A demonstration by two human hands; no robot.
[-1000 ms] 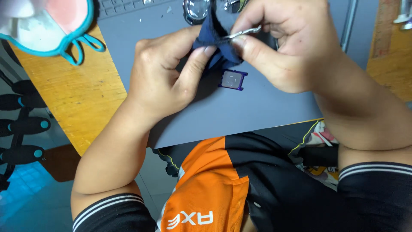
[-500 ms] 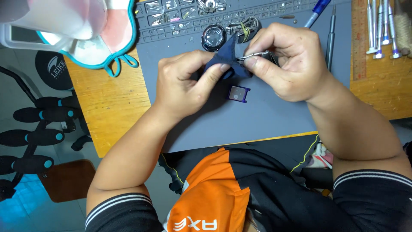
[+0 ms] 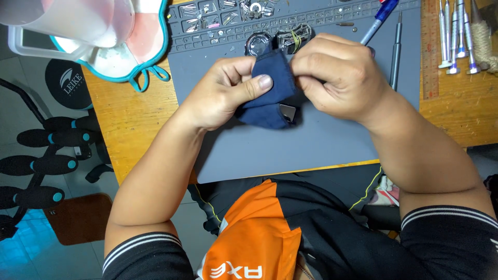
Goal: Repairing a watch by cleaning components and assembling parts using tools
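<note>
Fingers of the left hand (image 3: 223, 93) and right hand (image 3: 337, 78) pinch a folded dark blue cloth (image 3: 270, 91) from both sides, just above the grey work mat (image 3: 290, 148). It looks soft and creased, wrapped around a small dark rectangular part (image 3: 287, 111) showing at its lower edge.

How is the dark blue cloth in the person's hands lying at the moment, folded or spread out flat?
Folded. The dark blue cloth is bunched double between the left hand and right hand, above the grey mat.

a small repair workbench: grey work mat (image 3: 311, 150), tray of tiny parts (image 3: 270, 15), precision screwdrivers (image 3: 456, 36) on wood
</note>
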